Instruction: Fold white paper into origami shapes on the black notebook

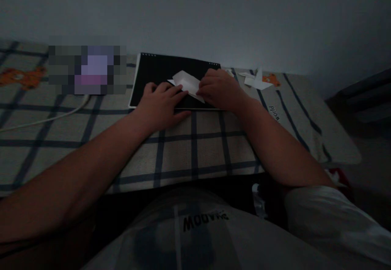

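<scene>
A folded white paper (187,83) is pressed flat on a black pad (152,78) by the left hand (161,105) at 8 o'clock and pinched in the grip of the right hand (218,88) at 3 o'clock

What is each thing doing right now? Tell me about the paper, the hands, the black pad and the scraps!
White paper: partly folded, lying on the black pad.
Left hand: palm down, fingers pressing the paper's left edge.
Right hand: resting on the paper's right side.
Black pad: closed, flat on the checked cloth.
Paper scraps: loose, right of the pad.
White cable: lying on the cloth.
</scene>
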Demonstrator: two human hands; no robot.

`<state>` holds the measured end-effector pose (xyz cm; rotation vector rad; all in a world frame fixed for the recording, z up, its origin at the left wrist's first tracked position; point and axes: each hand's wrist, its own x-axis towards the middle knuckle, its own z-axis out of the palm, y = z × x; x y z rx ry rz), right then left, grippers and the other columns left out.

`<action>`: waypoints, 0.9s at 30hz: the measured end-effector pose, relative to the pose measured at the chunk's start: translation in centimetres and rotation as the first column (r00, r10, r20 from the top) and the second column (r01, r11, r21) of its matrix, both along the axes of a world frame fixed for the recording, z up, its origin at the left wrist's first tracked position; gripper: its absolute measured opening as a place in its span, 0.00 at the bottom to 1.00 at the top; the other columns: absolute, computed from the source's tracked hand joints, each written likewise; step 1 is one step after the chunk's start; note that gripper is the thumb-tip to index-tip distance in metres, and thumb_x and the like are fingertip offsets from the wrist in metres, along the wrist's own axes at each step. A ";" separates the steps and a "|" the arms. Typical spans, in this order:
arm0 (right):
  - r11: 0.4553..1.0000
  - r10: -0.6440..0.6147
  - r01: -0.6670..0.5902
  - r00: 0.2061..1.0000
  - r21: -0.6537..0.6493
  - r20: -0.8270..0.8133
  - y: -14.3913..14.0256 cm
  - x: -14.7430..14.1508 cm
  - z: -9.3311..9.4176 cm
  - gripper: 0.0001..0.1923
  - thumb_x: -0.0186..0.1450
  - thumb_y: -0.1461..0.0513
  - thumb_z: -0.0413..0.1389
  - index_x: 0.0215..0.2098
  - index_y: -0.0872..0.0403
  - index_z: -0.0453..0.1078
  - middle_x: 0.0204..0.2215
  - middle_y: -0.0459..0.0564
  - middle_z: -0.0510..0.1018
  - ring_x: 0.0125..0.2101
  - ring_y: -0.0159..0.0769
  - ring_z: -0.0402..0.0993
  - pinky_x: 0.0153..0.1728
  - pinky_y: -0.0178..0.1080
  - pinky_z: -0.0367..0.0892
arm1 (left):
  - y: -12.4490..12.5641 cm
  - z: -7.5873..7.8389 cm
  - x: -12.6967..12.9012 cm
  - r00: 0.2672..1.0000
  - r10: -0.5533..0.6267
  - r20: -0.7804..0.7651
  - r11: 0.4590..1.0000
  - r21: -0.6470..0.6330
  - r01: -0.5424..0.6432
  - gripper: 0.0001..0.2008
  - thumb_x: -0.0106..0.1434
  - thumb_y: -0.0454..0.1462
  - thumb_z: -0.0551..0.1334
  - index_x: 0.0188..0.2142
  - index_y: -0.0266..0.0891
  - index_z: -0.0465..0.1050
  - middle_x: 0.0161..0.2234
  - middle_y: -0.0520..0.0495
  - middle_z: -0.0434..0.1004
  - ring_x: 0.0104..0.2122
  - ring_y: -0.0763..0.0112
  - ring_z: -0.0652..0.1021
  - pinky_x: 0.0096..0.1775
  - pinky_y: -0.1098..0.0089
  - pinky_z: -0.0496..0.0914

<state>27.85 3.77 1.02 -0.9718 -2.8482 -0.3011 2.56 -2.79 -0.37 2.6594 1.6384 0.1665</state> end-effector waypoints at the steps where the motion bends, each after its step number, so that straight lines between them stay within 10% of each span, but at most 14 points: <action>1: 1.000 0.015 -0.015 1.000 0.012 -0.003 0.1 0.1 -0.1 0.21 0.82 0.59 0.52 0.54 0.56 0.88 0.51 0.61 0.90 0.56 0.55 0.74 0.55 0.54 0.64 | 0.0 0.0 0.0 1.000 -0.001 -0.004 1.000 0.000 0.001 0.36 0.81 0.55 0.55 0.83 0.48 0.65 0.83 0.40 0.66 0.79 0.36 0.65 0.76 0.34 0.55; 27: 1.000 0.017 -0.019 0.988 0.014 0.153 -1.4 -0.8 1.7 0.20 0.83 0.63 0.51 0.52 0.54 0.89 0.52 0.56 0.90 0.55 0.52 0.74 0.47 0.49 0.58 | -0.2 0.2 0.3 0.999 0.001 0.035 1.000 0.001 -0.001 0.37 0.79 0.54 0.58 0.82 0.45 0.66 0.81 0.38 0.68 0.77 0.33 0.67 0.74 0.34 0.57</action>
